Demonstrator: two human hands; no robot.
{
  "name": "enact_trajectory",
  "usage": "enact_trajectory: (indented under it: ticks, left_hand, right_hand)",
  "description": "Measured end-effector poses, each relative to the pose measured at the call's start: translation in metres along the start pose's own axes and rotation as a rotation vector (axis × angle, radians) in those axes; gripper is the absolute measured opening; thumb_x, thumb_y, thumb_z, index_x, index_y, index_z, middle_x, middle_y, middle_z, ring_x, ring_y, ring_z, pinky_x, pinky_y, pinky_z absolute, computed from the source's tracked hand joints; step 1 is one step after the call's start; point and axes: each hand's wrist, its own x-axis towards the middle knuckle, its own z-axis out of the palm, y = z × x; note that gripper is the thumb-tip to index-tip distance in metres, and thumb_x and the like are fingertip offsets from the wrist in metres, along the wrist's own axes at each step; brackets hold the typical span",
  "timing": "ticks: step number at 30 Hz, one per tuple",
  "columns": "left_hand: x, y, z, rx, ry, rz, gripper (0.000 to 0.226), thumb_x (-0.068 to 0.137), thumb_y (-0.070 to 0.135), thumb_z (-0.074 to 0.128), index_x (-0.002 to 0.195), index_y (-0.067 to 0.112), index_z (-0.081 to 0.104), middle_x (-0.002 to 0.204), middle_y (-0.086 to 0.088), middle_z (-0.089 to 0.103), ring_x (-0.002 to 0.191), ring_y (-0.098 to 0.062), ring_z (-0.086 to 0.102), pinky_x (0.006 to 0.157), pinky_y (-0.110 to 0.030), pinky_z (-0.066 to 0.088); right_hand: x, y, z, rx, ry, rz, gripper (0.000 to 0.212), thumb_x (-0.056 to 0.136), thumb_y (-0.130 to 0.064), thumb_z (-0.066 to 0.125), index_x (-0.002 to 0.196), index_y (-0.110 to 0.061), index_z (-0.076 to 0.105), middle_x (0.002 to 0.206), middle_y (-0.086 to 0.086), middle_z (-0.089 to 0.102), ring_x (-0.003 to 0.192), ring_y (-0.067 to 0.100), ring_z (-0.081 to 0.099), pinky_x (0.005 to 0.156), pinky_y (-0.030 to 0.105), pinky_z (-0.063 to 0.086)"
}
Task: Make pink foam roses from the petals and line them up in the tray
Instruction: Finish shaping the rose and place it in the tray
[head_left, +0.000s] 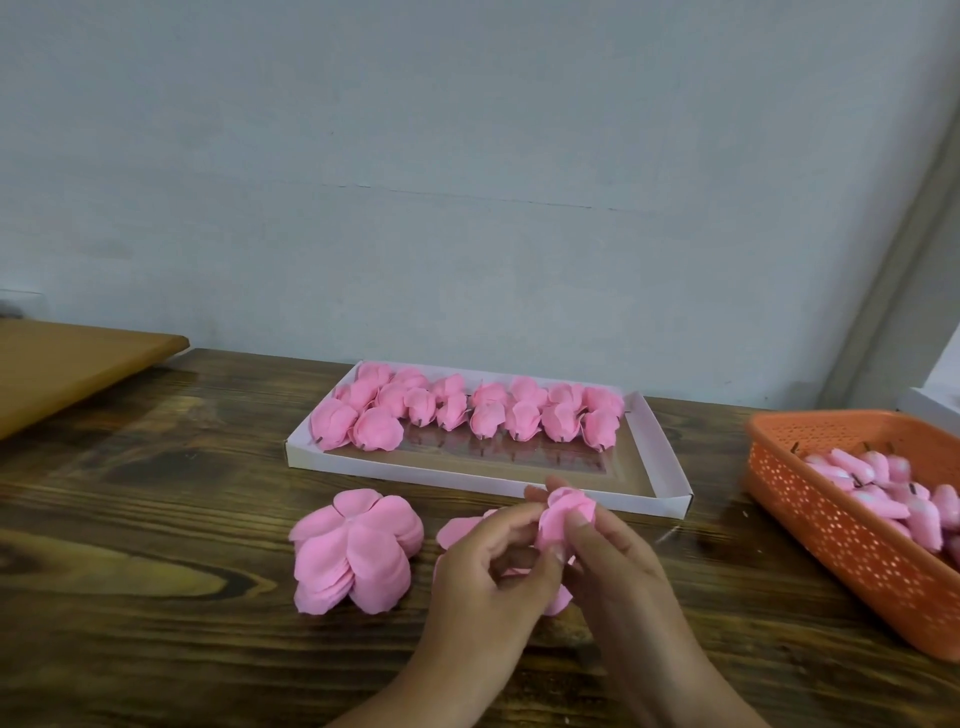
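A half-made rose (565, 512) sits above the wooden surface (156, 519), pinched between the left hand (485, 558) and right hand (615, 551), both curled round its soft petals. Just left lies a stack of flat petals (353, 551). Behind, the white tray (660, 467) holds finished roses (467, 410) along its far side (near half bare). An orange perforated basket (841, 530) of pink buds (883, 488) stands right.

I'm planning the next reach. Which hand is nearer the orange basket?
Right. The right hand holds the rose, closer to the orange basket; the left hand sits farther away.
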Motion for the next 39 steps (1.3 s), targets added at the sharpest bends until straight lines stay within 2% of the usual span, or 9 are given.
enact_trajectory:
  ticks: [5,7,10,13,16,20,26,30,39]
  left_hand:
    - [0.004,-0.004,-0.008,0.076,0.033,0.009,0.025,0.094,0.025,0.072,0.118,0.032,0.074,0.108,-0.001,0.076,0.1,-0.022,0.074,0.085,-0.046,0.062]
    - [0.005,-0.006,-0.011,0.169,0.055,0.037,0.025,0.092,0.034,0.072,0.117,0.034,0.073,0.11,0.003,0.075,0.102,-0.015,0.073,0.086,-0.036,0.061]
    - [0.006,-0.004,-0.01,0.158,0.084,0.044,0.027,0.088,0.036,0.076,0.113,0.045,0.07,0.11,0.011,0.074,0.101,-0.005,0.071,0.074,-0.02,0.06]
    - [0.006,0.0,-0.01,0.206,0.14,0.087,0.028,0.078,0.047,0.076,0.104,0.049,0.064,0.104,0.021,0.072,0.1,0.0,0.069,0.071,-0.012,0.055]
    - [0.004,0.003,-0.011,0.289,0.152,0.152,0.026,0.074,0.058,0.068,0.097,0.045,0.067,0.1,0.022,0.072,0.101,0.001,0.068,0.071,-0.011,0.054]
    - [0.004,0.001,-0.01,0.274,0.142,0.133,0.017,0.079,0.039,0.077,0.096,0.042,0.073,0.099,0.02,0.074,0.099,0.001,0.07,0.072,-0.012,0.056]
    - [0.004,0.005,-0.011,0.223,0.14,0.114,0.031,0.074,0.048,0.075,0.104,0.051,0.069,0.103,0.02,0.075,0.103,-0.004,0.07,0.077,-0.016,0.058]
    - [0.005,0.005,-0.012,0.252,0.145,0.111,0.028,0.077,0.048,0.075,0.104,0.047,0.069,0.103,0.022,0.074,0.102,-0.003,0.07,0.08,-0.019,0.059]
    - [0.004,0.01,-0.013,0.226,0.116,0.106,0.022,0.08,0.042,0.071,0.093,0.026,0.076,0.087,0.015,0.076,0.086,-0.003,0.073,0.065,-0.012,0.056]
  right_hand:
    - [0.001,-0.001,-0.003,-0.129,-0.026,-0.062,0.027,0.094,-0.034,0.062,0.109,-0.016,0.075,0.11,0.018,0.074,0.108,0.035,0.069,0.1,0.051,0.052]
    - [0.003,0.001,-0.005,-0.141,-0.025,-0.072,0.032,0.092,-0.032,0.061,0.109,-0.007,0.073,0.111,0.022,0.071,0.109,0.039,0.068,0.101,0.051,0.052]
    - [0.004,0.005,-0.006,-0.104,-0.037,-0.093,0.034,0.092,-0.03,0.063,0.108,-0.001,0.07,0.11,0.025,0.07,0.107,0.042,0.068,0.092,0.044,0.057]
    - [0.005,0.009,-0.006,-0.075,-0.015,-0.119,0.027,0.094,-0.027,0.065,0.104,-0.003,0.072,0.11,0.024,0.071,0.107,0.045,0.067,0.097,0.056,0.052]
    - [0.005,0.01,-0.007,-0.061,0.02,-0.12,0.028,0.089,-0.027,0.063,0.103,-0.007,0.074,0.109,0.026,0.071,0.106,0.045,0.067,0.103,0.063,0.045]
    - [0.004,0.009,-0.007,-0.032,0.003,-0.121,0.031,0.088,-0.027,0.063,0.109,-0.006,0.073,0.107,0.028,0.071,0.103,0.046,0.068,0.099,0.062,0.049]
    - [0.006,0.013,-0.006,-0.06,0.011,-0.161,0.032,0.089,-0.022,0.062,0.11,0.0,0.071,0.109,0.025,0.071,0.106,0.044,0.067,0.1,0.062,0.048]
    - [0.005,0.013,-0.006,-0.067,-0.021,-0.178,0.03,0.09,-0.024,0.063,0.108,-0.003,0.073,0.108,0.024,0.072,0.105,0.042,0.069,0.095,0.051,0.055]
    - [0.005,0.012,-0.002,-0.101,-0.023,-0.186,0.028,0.087,-0.034,0.074,0.109,-0.017,0.076,0.105,0.018,0.075,0.102,0.033,0.072,0.084,0.032,0.058]
